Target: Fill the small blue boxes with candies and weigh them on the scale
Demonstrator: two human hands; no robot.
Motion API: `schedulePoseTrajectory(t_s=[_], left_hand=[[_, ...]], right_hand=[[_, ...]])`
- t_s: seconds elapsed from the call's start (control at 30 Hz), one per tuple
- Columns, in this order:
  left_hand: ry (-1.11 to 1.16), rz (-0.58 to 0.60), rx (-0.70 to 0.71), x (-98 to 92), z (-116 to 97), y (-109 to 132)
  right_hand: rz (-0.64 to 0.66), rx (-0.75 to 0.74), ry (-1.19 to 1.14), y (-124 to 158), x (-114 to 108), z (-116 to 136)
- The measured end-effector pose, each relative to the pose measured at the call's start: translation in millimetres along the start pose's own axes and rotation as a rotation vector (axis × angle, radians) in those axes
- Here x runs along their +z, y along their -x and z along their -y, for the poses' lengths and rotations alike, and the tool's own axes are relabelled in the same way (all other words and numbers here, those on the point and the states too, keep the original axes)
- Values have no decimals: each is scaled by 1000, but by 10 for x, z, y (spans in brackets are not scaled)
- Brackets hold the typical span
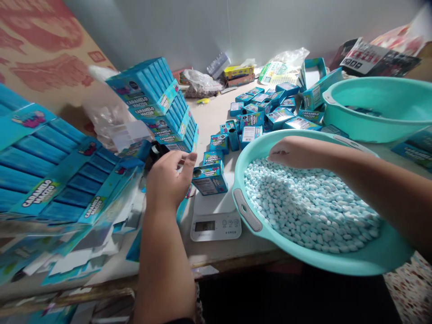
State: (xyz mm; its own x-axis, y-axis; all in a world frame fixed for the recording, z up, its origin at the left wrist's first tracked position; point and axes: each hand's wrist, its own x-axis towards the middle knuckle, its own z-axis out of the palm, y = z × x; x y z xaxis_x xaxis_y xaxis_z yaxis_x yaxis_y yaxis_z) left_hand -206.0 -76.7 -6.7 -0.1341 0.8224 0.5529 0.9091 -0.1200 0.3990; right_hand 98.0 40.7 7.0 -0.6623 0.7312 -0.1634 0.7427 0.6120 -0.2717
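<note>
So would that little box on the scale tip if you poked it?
Probably slides rather than tips: the box sits low and wide on the smooth scale. It is thin card, so likely light, and a hard squeeze might dent it.

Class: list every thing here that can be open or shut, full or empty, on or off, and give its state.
near basin, heaped with candies
far basin, almost empty
box on the scale, one end looks open
scale, display unreadable
loose boxes, some open
right hand, fingertips in the candies
left hand, thumb by that box
</note>
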Motion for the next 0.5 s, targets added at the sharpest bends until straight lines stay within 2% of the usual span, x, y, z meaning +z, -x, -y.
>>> schedulePoseTrajectory(t_s=[0.33,0.5], left_hand=[[-10,1,16,12,-1,-7],[-28,50,-41,-8,0,-10]], right_hand=[[-34,29,-42,22,-8,-8],[-57,35,-49,-10,-9,-46]])
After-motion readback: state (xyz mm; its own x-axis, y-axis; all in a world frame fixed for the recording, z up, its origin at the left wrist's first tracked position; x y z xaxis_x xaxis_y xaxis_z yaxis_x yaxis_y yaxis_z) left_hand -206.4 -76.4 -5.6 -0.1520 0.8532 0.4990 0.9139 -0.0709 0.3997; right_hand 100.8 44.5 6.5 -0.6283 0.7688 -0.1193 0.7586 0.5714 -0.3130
